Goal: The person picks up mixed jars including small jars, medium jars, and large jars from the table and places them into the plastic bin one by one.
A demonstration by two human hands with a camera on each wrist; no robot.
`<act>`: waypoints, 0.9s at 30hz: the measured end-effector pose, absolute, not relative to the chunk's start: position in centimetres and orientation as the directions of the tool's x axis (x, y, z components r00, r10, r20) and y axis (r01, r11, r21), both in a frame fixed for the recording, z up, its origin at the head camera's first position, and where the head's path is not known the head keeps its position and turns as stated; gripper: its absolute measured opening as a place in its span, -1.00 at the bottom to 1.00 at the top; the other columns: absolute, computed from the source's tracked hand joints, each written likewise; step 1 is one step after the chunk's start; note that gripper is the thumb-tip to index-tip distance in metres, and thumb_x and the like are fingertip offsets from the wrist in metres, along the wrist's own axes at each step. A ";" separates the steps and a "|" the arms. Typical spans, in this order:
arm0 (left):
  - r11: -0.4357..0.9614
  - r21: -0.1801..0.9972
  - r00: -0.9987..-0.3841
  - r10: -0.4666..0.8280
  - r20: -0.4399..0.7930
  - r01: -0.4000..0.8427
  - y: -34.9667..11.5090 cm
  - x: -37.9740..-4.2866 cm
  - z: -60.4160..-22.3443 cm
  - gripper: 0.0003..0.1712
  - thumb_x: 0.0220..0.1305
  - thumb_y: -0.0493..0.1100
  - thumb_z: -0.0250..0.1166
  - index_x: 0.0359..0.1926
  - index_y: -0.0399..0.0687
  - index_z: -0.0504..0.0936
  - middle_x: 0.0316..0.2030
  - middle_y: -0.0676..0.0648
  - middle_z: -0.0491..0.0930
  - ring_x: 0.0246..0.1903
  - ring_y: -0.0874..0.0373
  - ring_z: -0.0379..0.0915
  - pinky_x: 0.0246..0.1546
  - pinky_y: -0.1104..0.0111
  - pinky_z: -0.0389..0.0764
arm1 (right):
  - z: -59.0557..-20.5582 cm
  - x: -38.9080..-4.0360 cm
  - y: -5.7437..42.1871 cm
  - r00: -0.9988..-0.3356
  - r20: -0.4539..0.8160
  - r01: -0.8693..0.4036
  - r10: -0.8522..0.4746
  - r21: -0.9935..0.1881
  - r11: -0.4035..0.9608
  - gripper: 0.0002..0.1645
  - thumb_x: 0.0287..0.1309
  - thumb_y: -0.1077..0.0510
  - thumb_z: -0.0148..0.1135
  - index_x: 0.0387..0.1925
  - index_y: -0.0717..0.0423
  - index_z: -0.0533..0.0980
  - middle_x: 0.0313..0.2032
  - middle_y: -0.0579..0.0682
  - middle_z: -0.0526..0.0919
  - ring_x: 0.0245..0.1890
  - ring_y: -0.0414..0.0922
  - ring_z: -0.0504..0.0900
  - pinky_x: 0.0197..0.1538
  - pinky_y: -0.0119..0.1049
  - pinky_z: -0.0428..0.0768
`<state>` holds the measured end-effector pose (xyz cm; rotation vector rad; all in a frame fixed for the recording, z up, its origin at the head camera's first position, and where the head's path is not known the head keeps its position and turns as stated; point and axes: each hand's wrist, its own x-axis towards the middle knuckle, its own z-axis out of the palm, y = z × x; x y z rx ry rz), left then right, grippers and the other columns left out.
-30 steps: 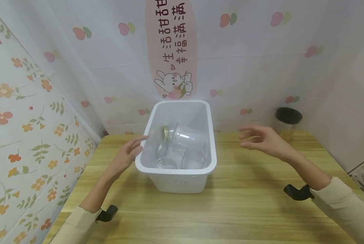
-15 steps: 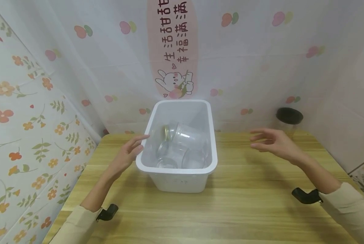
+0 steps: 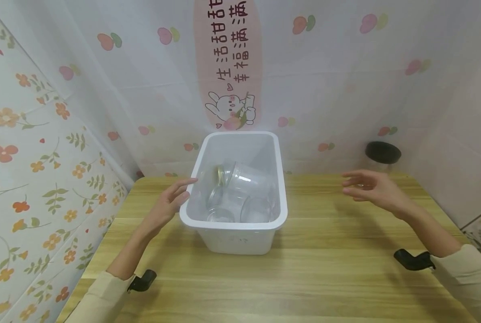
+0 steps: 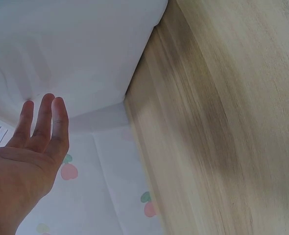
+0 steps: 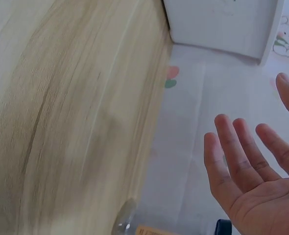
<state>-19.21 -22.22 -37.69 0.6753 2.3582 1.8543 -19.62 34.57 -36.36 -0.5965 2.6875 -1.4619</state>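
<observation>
A white plastic bin (image 3: 235, 241) stands on the table, holding several clear jars. Among them are a large clear jar (image 3: 246, 179) lying on its side and a gold threaded lid or rim (image 3: 220, 176). My left hand (image 3: 170, 201) is at the bin's left rim, fingers extended; in the left wrist view that hand (image 4: 29, 164) has its fingertips by the bin's wall (image 4: 81, 54). Off to the right, my right hand (image 3: 376, 190) hovers over the table with loosely bent fingers and holds nothing. In the right wrist view, its palm (image 5: 267, 200) shows bare.
At the back right stands a clear jar with a black lid (image 3: 383, 152), partly behind my right hand; the right wrist view shows a jar (image 5: 159, 229) at the bottom edge. A printed curtain (image 3: 325, 89) hangs behind the wooden table (image 3: 264, 287).
My right hand has moved rightward, away from the bin and toward the black-lidded jar. The left hand has stayed at the bin's rim.
</observation>
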 end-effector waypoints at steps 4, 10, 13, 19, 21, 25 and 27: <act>0.194 0.935 -0.906 0.368 0.211 0.297 -22.2 -19.2 -37.6 -0.52 0.60 -0.15 0.04 0.44 -0.10 0.36 0.30 -0.33 0.43 0.09 -0.25 0.48 -0.09 0.23 0.60 | -36.6 -19.6 35.2 -0.929 0.166 -0.318 -0.331 -0.816 0.483 -0.43 0.36 0.27 0.30 0.32 0.36 0.39 0.03 0.29 0.64 -0.10 -0.21 0.70 -0.16 -0.17 0.68; 0.207 0.935 -0.910 0.364 0.200 0.289 -22.1 -19.1 -37.5 -0.52 0.59 -0.13 0.05 0.44 -0.11 0.36 0.31 -0.33 0.42 0.09 -0.26 0.49 -0.09 0.23 0.60 | -36.9 -19.6 36.3 -0.939 0.154 -0.290 -0.308 -0.837 0.465 -0.43 0.36 0.26 0.30 0.32 0.37 0.38 0.01 0.10 0.67 -0.09 -0.24 0.69 -0.14 -0.22 0.68; 0.210 0.935 -0.910 0.364 0.197 0.286 -22.1 -19.1 -37.5 -0.52 0.60 -0.13 0.04 0.44 -0.10 0.36 0.31 -0.33 0.42 0.08 -0.26 0.49 -0.09 0.22 0.60 | -37.0 -19.6 36.8 -0.942 0.152 -0.282 -0.301 -0.843 0.458 -0.44 0.37 0.25 0.30 0.31 0.33 0.39 0.04 0.06 0.66 -0.07 -0.25 0.68 -0.13 -0.23 0.67; 0.211 0.934 -0.910 0.363 0.199 0.288 -22.1 -19.1 -37.5 -0.51 0.59 -0.12 0.05 0.44 -0.09 0.36 0.31 -0.32 0.42 0.08 -0.23 0.50 -0.09 0.21 0.60 | -37.3 -19.4 37.8 -0.950 0.147 -0.259 -0.275 -0.865 0.429 -0.49 0.37 0.29 0.27 0.30 0.24 0.42 0.00 -0.01 0.69 -0.09 -0.25 0.69 -0.14 -0.25 0.67; 0.209 0.934 -0.909 0.364 0.201 0.290 -22.1 -19.1 -37.5 -0.51 0.59 -0.13 0.04 0.44 -0.10 0.36 0.32 -0.32 0.42 0.09 -0.23 0.49 -0.09 0.22 0.60 | -37.3 -19.4 38.2 -0.954 0.143 -0.249 -0.265 -0.870 0.426 -0.50 0.38 0.30 0.27 0.30 0.22 0.41 -0.03 -0.07 0.69 -0.10 -0.23 0.70 -0.15 -0.25 0.67; 0.205 0.934 -0.909 0.365 0.203 0.291 -22.2 -19.1 -37.6 -0.52 0.59 -0.13 0.04 0.44 -0.10 0.36 0.32 -0.31 0.41 0.10 -0.24 0.48 -0.08 0.21 0.60 | -37.5 -19.3 38.9 -0.965 0.123 -0.216 -0.231 -0.872 0.439 -0.46 0.38 0.28 0.27 0.33 0.25 0.37 0.00 -0.07 0.68 -0.09 -0.21 0.70 -0.14 -0.25 0.67; 0.205 0.934 -0.908 0.367 0.203 0.292 -22.2 -19.1 -37.6 -0.51 0.59 -0.13 0.04 0.44 -0.09 0.36 0.32 -0.31 0.41 0.10 -0.24 0.48 -0.08 0.21 0.60 | -37.5 -19.3 39.3 -0.974 0.104 -0.185 -0.201 -0.877 0.444 -0.42 0.39 0.26 0.27 0.35 0.29 0.35 0.02 -0.08 0.66 -0.07 -0.19 0.70 -0.12 -0.23 0.67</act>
